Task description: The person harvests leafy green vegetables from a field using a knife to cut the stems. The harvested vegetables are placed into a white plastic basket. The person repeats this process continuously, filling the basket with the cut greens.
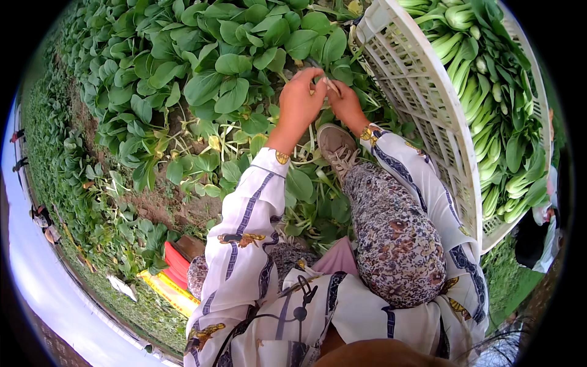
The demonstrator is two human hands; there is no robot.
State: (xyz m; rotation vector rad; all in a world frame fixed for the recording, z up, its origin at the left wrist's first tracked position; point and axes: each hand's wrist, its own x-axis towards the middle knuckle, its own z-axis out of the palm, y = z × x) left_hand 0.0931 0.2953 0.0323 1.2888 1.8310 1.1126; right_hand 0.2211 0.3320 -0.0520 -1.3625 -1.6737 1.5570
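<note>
Both hands are close together above the soil, just beyond a laced beige shoe (338, 147). My left hand (300, 98) has its fingers bent, thumb and fingertips near the other hand; whether it grips anything is unclear. My right hand (346, 102) is closed around a thin, pale object (332, 86) whose kind I cannot tell. A dark, blurred piece shows just beyond the fingertips. Leafy bok choy plants (231, 87) grow densely ahead and to the left of the hands. Loose leaves and pale stalks (224, 142) lie on the ground below them.
A white plastic crate (426, 91) filled with bok choy (486, 133) stands tilted in view at the right, near my right arm. A red item (176, 265) and a yellow printed sack (169, 292) lie at the lower left. Other people are far off at the left edge.
</note>
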